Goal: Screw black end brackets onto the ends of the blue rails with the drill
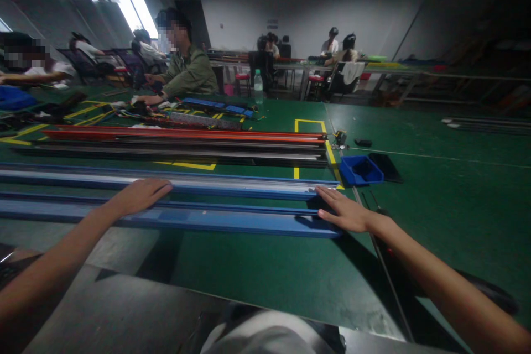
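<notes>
Two long blue channel profiles lie side by side across the green table. My left hand (143, 194) reaches over the nearer blue profile (232, 220), its fingers stretched out towards the farther blue profile (232, 183). At the right ends of both profiles is my right hand (346, 210), fingers spread, the fingertips at the farther one and the thumb over the nearer one. Neither hand is wrapped round anything. Whether the palms press on the profiles I cannot tell.
Beyond lie orange and black profiles (186, 135). A blue bin (360, 170) stands right of the profile ends, with a dark flat piece (386, 167) beside it. A bottle (258, 88) stands at the table's far edge. A co-worker (188, 69) sits across the table by wires and parts.
</notes>
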